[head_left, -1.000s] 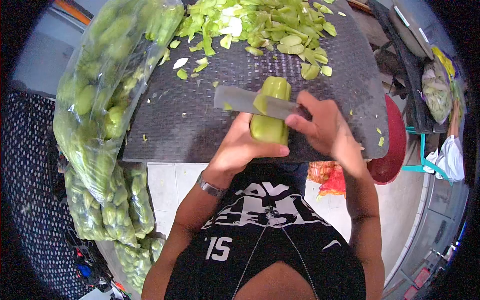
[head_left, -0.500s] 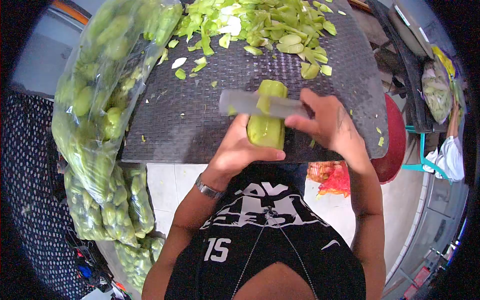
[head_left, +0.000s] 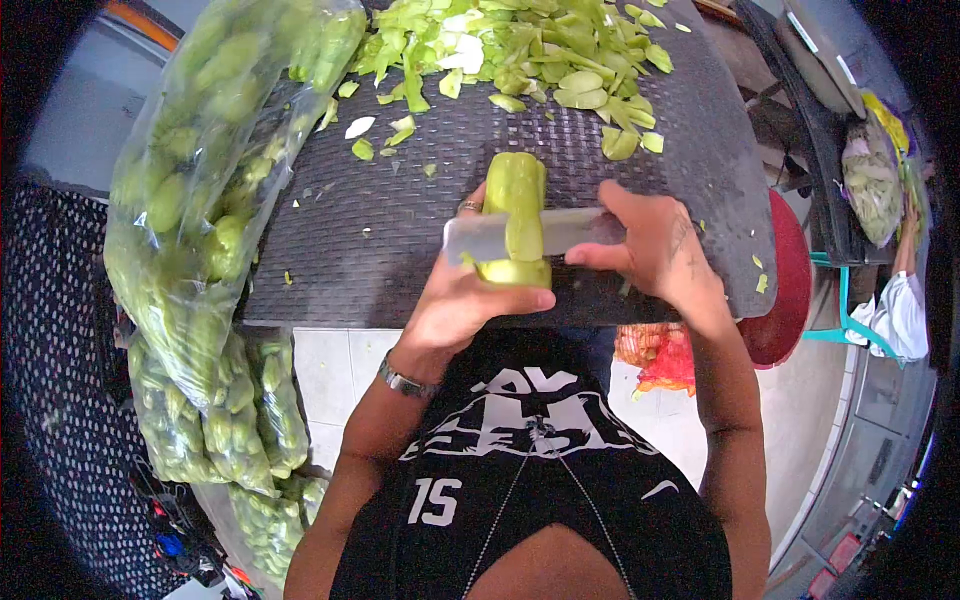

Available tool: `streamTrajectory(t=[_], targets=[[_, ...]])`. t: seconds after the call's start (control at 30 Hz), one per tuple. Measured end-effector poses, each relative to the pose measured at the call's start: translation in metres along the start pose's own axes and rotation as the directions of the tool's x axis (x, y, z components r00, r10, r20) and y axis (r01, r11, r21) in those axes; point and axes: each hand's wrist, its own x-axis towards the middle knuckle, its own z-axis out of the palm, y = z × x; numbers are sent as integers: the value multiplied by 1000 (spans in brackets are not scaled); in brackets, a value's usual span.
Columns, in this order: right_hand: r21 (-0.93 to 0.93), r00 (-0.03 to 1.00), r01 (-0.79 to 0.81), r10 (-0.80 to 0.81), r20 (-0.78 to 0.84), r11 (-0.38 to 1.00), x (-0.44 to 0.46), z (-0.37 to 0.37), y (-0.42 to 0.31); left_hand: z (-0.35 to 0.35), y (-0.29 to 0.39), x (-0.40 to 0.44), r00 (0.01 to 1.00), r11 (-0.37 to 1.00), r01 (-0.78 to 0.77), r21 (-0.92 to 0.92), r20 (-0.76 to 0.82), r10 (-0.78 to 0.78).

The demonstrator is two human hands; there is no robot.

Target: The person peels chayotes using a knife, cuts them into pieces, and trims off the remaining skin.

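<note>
My left hand [head_left: 455, 295] is closed around a pale green, partly peeled chayote-like vegetable [head_left: 515, 185], held over the near part of the table, its long axis pointing away from me. Closed on the handle end of a wide-bladed knife [head_left: 580, 232] is my right hand [head_left: 645, 240]. The blade, blurred by motion, lies across the vegetable, and a strip of green peel [head_left: 524, 238] shows over it. The knife's handle is hidden in my fingers.
Across the dark woven-pattern table [head_left: 380, 230] a heap of green peelings [head_left: 520, 50] spreads at the far side. A clear plastic bag of green vegetables [head_left: 190, 180] lies at the left edge, with several more bags [head_left: 210, 410] below. A red round stool [head_left: 785, 280] stands at right.
The vegetable and my left hand have shifted slightly left. The blade has come nearer to me along the vegetable, and the peel strip over it is longer.
</note>
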Motion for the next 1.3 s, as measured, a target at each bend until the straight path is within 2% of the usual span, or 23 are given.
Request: streamTrajectory(t=[0.1,0.2,0.27,0.3,0.33,0.37,0.4,0.47,0.53,0.63,0.67,0.73,0.8,0.83,0.9,0.97,1.0,1.07,1.13,1.2,1.23,1.27,1.3], targets=[[36,999,-43,43,7,998,-2,8,0,-2,-5,-2,1000,1000,19,-17,19,-19],[-14,999,46,-46,13,999,-1,13,-10,-1,-15,1,1000,999,-17,51,14,16],[-1,987,-90,89,131,996,5,-1,-9,-1,-12,-1,999,993,-41,113,3,41],[38,975,-158,150,162,987,7,-7,-1,-5,-3,-1,996,992,77,101,29,-80],[69,961,-218,202,191,973,10,-13,7,-8,1,2,997,996,70,58,22,-72],[110,980,-190,182,85,976,10,-4,16,-10,3,2,997,997,71,14,13,-71],[51,980,-188,184,70,981,11,2,16,-10,5,2,998,997,69,-30,2,-69],[-67,983,-181,183,29,981,17,11,8,-12,0,5,999,999,44,0,-28,-44],[-30,995,-89,90,33,996,19,16,1,-15,0,8,995,995,101,-9,4,-101],[5,1000,-17,17,20,1000,34,14,3,-7,0,3,997,997,71,12,-16,-71],[-16,997,-62,62,52,998,37,7,5,-9,1,0,999,998,39,52,-22,-38],[-18,972,-235,235,0,972,48,9,33,-14,6,-1,999,991,-40,124,-26,44],[26,925,-373,370,90,927,51,-9,55,-19,5,-6,1000,999,-7,35,-15,7],[-64,896,-418,423,136,906,54,-13,59,-22,3,-8,1000,1000,7,-11,-14,-8],[93,901,-426,412,135,900,49,-14,50,-28,-2,-6,1000,995,22,-99,1,-22],[179,908,-417,400,126,891,42,-8,45,-33,-11,5,1000,976,-3,-220,12,6],[186,915,-402,386,115,897,41,0,47,-33,-8,9,998,916,59,-396,30,-52],[231,948,-317,311,62,920,34,14,36,-34,2,15,986,699,165,-696,90,-143],[215,945,-315,285,160,924,20,11,-7,-30,-3,23,983,708,128,-694,-6,-184],[285,978,-159,110,179,945,1,7,-42,-25,-7,29,972,657,132,-742,-34,-233],[251,992,-85,59,112,964,-4,11,-51,-26,-7,29,987,708,152,-690,64,-150],[212,999,-14,4,47,977,-9,16,-58,-24,-5,30,981,669,182,-721,90,-170],[168,998,56,-54,-18,984,-12,19,-62,-19,-4,29,986,742,135,-657,17,-164]])
